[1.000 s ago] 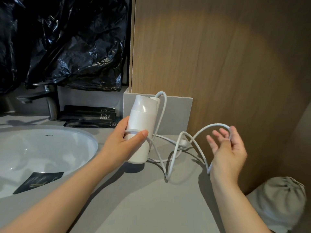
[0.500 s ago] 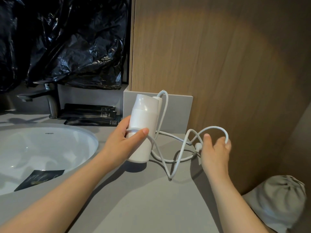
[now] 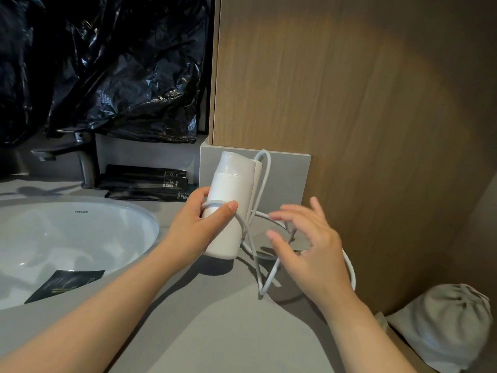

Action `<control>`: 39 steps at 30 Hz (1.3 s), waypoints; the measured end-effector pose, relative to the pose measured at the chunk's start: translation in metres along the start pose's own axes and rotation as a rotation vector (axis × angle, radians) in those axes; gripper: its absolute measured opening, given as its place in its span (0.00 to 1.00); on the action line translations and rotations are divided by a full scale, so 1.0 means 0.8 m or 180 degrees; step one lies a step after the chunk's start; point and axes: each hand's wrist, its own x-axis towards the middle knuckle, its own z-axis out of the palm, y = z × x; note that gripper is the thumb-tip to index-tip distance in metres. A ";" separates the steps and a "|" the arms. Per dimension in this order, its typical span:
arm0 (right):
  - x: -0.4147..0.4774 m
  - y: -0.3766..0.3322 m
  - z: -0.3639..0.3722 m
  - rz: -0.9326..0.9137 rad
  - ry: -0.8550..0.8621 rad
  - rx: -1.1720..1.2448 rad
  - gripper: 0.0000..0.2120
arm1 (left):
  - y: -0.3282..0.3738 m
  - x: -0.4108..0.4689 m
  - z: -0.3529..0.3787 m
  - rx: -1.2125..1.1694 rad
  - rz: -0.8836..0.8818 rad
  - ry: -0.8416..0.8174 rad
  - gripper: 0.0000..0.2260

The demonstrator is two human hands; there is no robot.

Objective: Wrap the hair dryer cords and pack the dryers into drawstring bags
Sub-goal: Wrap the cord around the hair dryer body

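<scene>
The right hand [image 3: 309,246], which pinched the cord [image 3: 265,179] out by the wall half a second ago, has swung in toward the dryer [image 3: 231,189], fingers spread and released, slack looping behind its wrist. Another turn looks under way. The left hand [image 3: 193,227] grips the dryer upright over the table [image 3: 228,332], thumb pinning one loop. The sink [image 3: 80,238] bears a small mark, perhaps "FRENZA". Print on the sachets [image 3: 145,179] is too small to read.
</scene>
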 end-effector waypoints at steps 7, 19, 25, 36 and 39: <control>0.000 0.026 0.000 0.1380 -0.0982 -0.1998 0.35 | 0.003 0.003 -0.004 -0.0177 -0.0011 -0.0001 0.16; -0.002 -0.002 -0.002 0.1108 -0.0631 0.0007 0.10 | 0.005 0.001 -0.001 -0.0279 0.0000 -0.0139 0.14; -0.002 -0.010 0.008 0.1460 -0.1389 0.0808 0.10 | 0.003 0.002 0.000 -0.0282 0.0063 -0.0182 0.21; 0.007 0.007 -0.007 0.1933 -0.0823 0.1546 0.09 | 0.001 0.001 -0.002 -0.0450 0.0035 -0.0509 0.26; 0.010 0.006 -0.009 0.2188 -0.0843 0.1964 0.14 | 0.000 0.001 -0.004 -0.0437 0.0018 -0.0683 0.28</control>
